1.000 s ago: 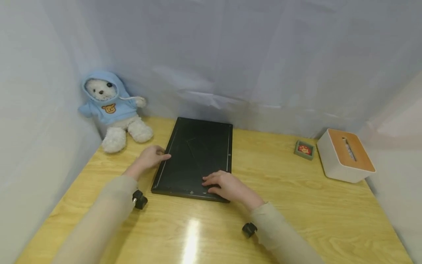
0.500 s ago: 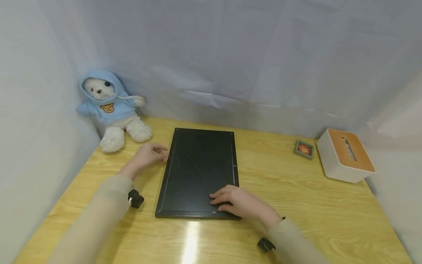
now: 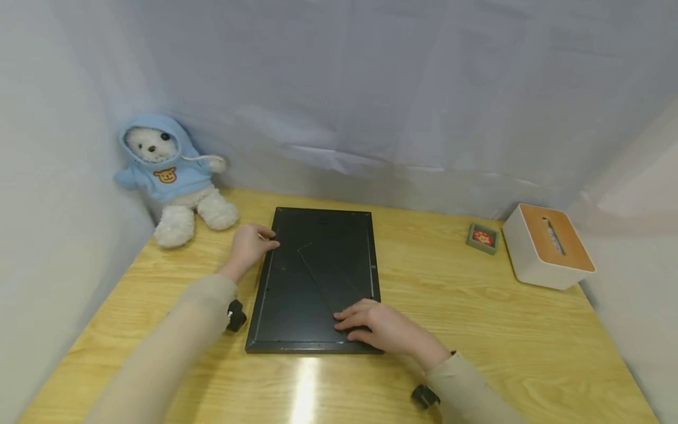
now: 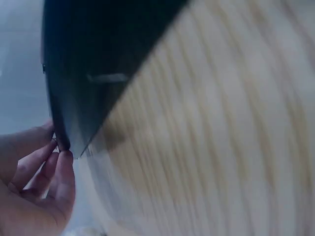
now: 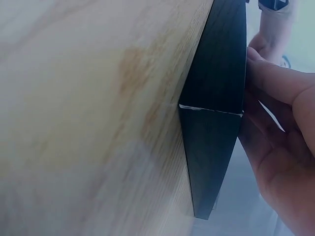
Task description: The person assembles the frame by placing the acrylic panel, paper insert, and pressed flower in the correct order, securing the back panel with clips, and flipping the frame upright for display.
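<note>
Where the desk (image 3: 450,265) met the pale sheeting (image 3: 339,88) at the far left, a plush toy (image 3: 175,179) was seated, dressed in a blue hooded top with an animal-face patch. To its right and nearer, the left sleeve (image 3: 169,344) led to the left hand (image 3: 250,246); a black wrist device (image 3: 236,315) was located at the cuff. The thumb and fingers of this hand pinched the left edge of a black panel (image 3: 320,282), toward its far end. The panel was positioned left of the desk's centre, long sides running near to far, with a thin diagonal line on its top face. Its near right corner lay on the desk; whether the left edge was raised could not be determined. The right hand (image 3: 384,325) was placed at that corner, fingers slightly spread and resting on the top face. Farther right, well apart from the panel, a small green square tray (image 3: 482,238) with a red insert was located near the far edge. Just beside it, on the right, stood a white tissue box (image 3: 548,247) with a slotted orange top.
</note>
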### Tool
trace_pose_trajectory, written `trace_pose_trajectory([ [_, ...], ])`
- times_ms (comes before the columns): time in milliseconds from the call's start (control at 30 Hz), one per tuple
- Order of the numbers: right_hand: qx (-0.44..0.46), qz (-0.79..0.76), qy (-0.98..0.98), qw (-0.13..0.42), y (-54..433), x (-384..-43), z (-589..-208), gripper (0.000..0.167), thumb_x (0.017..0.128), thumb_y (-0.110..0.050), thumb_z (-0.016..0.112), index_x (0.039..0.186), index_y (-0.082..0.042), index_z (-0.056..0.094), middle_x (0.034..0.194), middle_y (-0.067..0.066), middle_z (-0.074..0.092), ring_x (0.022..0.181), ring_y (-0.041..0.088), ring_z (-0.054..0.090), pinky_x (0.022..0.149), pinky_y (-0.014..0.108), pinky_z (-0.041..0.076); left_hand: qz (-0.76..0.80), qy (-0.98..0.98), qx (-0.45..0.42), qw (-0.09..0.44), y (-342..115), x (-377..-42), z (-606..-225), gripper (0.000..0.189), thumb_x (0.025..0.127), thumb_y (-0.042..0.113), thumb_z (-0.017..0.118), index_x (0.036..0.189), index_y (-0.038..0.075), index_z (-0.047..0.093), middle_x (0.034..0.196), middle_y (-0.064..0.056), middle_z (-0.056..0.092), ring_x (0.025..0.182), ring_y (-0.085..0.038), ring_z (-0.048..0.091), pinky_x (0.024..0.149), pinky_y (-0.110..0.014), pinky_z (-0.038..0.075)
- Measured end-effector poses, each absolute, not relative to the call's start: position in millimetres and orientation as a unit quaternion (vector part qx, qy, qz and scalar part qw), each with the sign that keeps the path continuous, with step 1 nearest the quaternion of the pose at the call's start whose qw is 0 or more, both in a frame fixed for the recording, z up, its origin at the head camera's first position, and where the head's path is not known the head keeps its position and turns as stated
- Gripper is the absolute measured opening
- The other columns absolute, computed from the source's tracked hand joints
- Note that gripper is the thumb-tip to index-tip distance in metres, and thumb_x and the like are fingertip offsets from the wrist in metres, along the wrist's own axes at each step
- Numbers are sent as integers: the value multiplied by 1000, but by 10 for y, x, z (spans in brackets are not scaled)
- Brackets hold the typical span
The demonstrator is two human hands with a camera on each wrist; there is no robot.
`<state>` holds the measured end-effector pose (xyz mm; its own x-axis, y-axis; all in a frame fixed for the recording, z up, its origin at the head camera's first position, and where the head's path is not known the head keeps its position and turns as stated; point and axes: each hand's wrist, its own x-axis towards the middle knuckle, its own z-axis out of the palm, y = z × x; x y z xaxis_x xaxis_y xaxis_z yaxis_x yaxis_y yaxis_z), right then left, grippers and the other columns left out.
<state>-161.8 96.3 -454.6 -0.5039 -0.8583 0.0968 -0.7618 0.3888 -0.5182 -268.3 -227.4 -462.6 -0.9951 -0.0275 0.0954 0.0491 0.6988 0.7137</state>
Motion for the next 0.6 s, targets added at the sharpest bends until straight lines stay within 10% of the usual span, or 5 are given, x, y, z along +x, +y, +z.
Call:
trace_pose_trajectory([
  [600, -483, -263, 828, 107, 971, -1645, -4580, 29, 89, -17, 67, 118, -13, 69, 129, 0, 60, 117, 14, 53, 96, 25, 44, -459, -885, 75, 34, -2166, -2674, -4636, 25, 80, -5, 68, 105, -8, 69, 113, -25, 62, 87, -29, 59, 67, -32, 50],
])
